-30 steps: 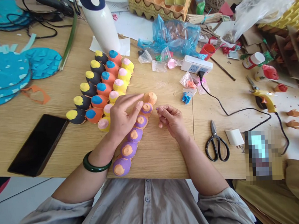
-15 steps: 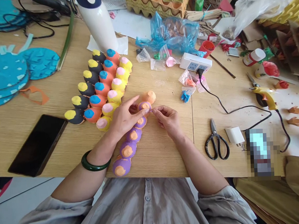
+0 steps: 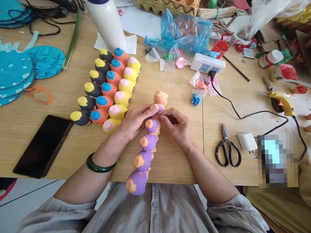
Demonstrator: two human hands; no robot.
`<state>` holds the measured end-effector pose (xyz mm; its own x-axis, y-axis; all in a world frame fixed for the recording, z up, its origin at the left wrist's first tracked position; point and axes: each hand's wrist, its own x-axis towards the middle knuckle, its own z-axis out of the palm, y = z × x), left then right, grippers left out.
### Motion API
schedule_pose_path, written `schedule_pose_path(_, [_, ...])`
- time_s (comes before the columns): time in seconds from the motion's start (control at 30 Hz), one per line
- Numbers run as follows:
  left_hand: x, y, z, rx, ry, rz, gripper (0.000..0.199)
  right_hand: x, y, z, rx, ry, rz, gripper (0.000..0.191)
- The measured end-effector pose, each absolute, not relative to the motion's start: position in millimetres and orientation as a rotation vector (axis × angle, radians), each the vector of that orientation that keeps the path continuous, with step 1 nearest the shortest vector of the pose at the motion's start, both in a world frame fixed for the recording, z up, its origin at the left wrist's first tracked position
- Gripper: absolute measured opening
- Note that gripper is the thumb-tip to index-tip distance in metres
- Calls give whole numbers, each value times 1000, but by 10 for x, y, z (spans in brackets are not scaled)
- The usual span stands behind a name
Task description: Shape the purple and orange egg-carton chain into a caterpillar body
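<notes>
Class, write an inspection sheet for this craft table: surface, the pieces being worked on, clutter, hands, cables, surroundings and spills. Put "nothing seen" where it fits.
Surface: wooden table, scattered crumbs on the right.
Job's things: purple strip with orange tips, its near end past the table edge; painted rows lie to its left.
Clutter: scissors and glue gun on the right, black phone on the left, blue plastic bag farther back.
Hands: left hand holds the strip near its far end; right hand pinches beside it.
Cables: black cable runs from the white power strip; another leaves the glue gun.
Surroundings: egg trays at the back, olive fabric at lower right.
Spills: nothing seen.
</notes>
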<state>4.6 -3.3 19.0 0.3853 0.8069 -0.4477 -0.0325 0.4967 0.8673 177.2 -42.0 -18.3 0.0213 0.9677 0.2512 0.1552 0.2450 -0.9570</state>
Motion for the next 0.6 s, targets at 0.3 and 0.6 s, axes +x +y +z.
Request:
schedule_pose_path(0.3, [-1, -34, 198, 802, 994, 609, 26, 1802, -413, -210, -1074, -1603, 625, 10])
schedule_pose_path(0.6, [-22, -17, 176, 774, 959, 625, 15, 1832, -381, -236, -1031, -1645, 627, 11])
